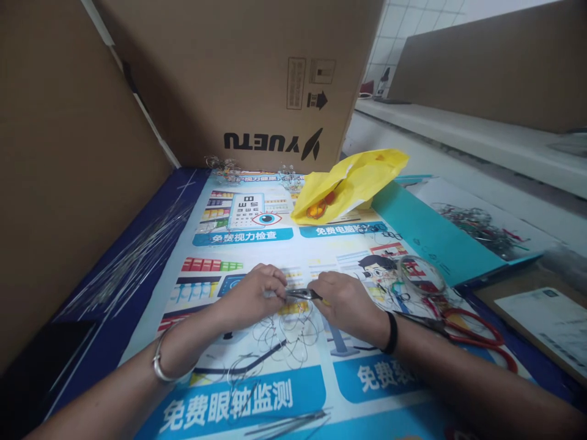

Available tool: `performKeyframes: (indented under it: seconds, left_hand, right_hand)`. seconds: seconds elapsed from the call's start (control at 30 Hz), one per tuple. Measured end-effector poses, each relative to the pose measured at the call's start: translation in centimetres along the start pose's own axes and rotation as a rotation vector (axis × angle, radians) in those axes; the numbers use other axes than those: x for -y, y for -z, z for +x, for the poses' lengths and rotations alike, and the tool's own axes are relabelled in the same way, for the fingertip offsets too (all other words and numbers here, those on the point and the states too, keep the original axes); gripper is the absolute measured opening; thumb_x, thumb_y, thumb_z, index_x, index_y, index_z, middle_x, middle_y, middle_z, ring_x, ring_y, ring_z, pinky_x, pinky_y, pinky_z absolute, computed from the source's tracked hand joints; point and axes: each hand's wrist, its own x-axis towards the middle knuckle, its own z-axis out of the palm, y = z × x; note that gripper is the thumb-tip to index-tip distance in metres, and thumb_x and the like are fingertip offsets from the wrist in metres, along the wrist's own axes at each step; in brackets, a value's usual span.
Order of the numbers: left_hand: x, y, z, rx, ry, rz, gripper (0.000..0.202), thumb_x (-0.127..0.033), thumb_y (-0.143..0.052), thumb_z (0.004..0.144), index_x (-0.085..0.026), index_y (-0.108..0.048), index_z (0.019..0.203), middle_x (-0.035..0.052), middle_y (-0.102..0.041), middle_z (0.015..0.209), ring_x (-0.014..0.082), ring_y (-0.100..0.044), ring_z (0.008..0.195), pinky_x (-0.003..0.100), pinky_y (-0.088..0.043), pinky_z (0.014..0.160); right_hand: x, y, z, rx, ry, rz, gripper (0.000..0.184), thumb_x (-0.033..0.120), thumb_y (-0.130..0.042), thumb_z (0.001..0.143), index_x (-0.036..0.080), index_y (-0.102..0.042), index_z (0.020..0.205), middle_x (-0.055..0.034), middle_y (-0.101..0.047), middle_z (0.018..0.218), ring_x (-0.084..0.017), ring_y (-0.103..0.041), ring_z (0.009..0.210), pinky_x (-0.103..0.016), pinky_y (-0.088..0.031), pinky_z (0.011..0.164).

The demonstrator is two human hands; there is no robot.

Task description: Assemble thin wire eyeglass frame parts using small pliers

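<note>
My right hand (345, 303) is closed around small pliers (302, 294) whose dark jaws point left. My left hand (257, 293) pinches a thin wire right at the jaw tips. Both hands hover over a colourful printed poster (257, 232) that covers the table. Several bent wire loops (288, 339) lie on the poster just below my hands. A silver bangle sits on my left wrist and a black band on my right.
A big cardboard box (238, 79) stands at the back and a cardboard wall (59, 165) on the left. A yellow plastic bag (348, 183), red-handled scissors (472, 336), straight wires (132, 256) at left and more (288, 423) near the front edge, a wire tangle (477, 223) at right.
</note>
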Motion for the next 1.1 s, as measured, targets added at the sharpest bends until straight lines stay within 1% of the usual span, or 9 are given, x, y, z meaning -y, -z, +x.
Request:
performKeyframes:
  seconds: [0.13,0.27,0.37,0.47,0.57,0.7,0.77,0.93,1.1]
  left_hand:
    - [0.1,-0.1,0.0,0.001,0.012,-0.032,0.012,-0.009,-0.058,0.067,-0.019,-0.065,0.067,0.0014,-0.062,0.094,0.0168,-0.054,0.096,0.031,-0.040,0.091]
    - [0.2,-0.1,0.0,0.004,0.019,-0.039,0.015,-0.009,-0.055,0.068,-0.019,-0.065,0.067,0.0008,-0.062,0.095,0.0174,-0.054,0.097,0.033,-0.040,0.092]
    - [0.4,0.0,0.1,-0.012,0.020,-0.043,0.013,-0.011,-0.056,0.069,-0.019,-0.066,0.067,0.0013,-0.063,0.095,0.0178,-0.054,0.097,0.034,-0.040,0.092]
    - [0.6,0.0,0.2,-0.034,0.033,-0.029,0.012,-0.012,-0.057,0.070,-0.020,-0.066,0.066,0.0018,-0.062,0.095,0.0185,-0.053,0.096,0.036,-0.040,0.091]
    - [0.6,-0.2,0.2,-0.055,0.040,-0.015,0.013,-0.011,-0.057,0.069,-0.020,-0.065,0.065,0.0016,-0.062,0.095,0.0193,-0.053,0.097,0.037,-0.040,0.092]
    - [0.4,-0.3,0.1,-0.051,0.027,-0.002,0.013,-0.010,-0.056,0.069,-0.019,-0.064,0.064,0.0017,-0.062,0.093,0.0193,-0.053,0.096,0.035,-0.040,0.090]
    - [0.3,-0.3,0.1,-0.039,0.014,0.008,0.014,-0.010,-0.055,0.069,-0.019,-0.064,0.063,0.0016,-0.062,0.093,0.0191,-0.053,0.096,0.034,-0.040,0.089]
    - [0.2,-0.3,0.1,-0.022,-0.028,0.038,0.019,-0.004,-0.052,0.067,-0.018,-0.064,0.066,0.0013,-0.063,0.093,0.0180,-0.053,0.094,0.034,-0.040,0.089]
    - [0.3,-0.4,0.1,-0.013,-0.036,0.041,0.018,-0.006,-0.051,0.068,-0.018,-0.065,0.067,0.0021,-0.063,0.094,0.0189,-0.053,0.095,0.035,-0.041,0.089]
  right_hand:
    - [0.1,0.1,0.1,-0.002,0.013,-0.056,0.011,0.019,-0.052,0.082,0.019,-0.063,0.079,-0.0030,-0.060,0.074,-0.016,-0.051,0.071,-0.027,-0.032,0.064]
    - [-0.2,0.5,0.2,-0.032,0.010,-0.102,0.008,0.019,-0.056,0.080,0.019,-0.063,0.085,-0.0040,-0.059,0.077,-0.018,-0.049,0.075,-0.029,-0.031,0.067]
    - [-0.6,1.1,-0.1,-0.098,0.013,-0.118,0.011,0.019,-0.057,0.079,0.018,-0.063,0.088,-0.0050,-0.058,0.079,-0.019,-0.047,0.078,-0.030,-0.031,0.069]
    - [-0.4,2.0,-0.4,-0.154,0.066,-0.169,0.010,0.016,-0.056,0.079,0.017,-0.062,0.087,-0.0052,-0.057,0.078,-0.019,-0.046,0.076,-0.031,-0.029,0.068]
    - [0.4,2.8,-0.7,-0.105,0.098,-0.308,0.008,0.013,-0.055,0.079,0.018,-0.061,0.083,-0.0042,-0.054,0.072,-0.020,-0.042,0.070,-0.033,-0.026,0.064]
    - [1.5,3.1,-0.8,-0.076,0.032,-0.456,0.010,0.013,-0.053,0.081,0.017,-0.060,0.087,-0.0054,-0.053,0.073,-0.021,-0.041,0.070,-0.034,-0.024,0.062]
    - [1.8,2.9,-0.8,-0.076,0.021,-0.477,0.011,0.014,-0.054,0.081,0.017,-0.060,0.090,-0.0058,-0.053,0.074,-0.021,-0.041,0.070,-0.035,-0.024,0.062]
    - [1.6,2.4,-0.6,-0.098,0.070,-0.462,0.016,0.016,-0.055,0.081,0.016,-0.060,0.097,-0.0056,-0.053,0.075,-0.021,-0.041,0.072,-0.035,-0.024,0.063]
    - [1.3,2.3,-0.5,-0.082,0.150,-0.451,0.013,0.016,-0.051,0.084,0.017,-0.060,0.093,-0.0051,-0.051,0.074,-0.020,-0.039,0.071,-0.035,-0.024,0.063]
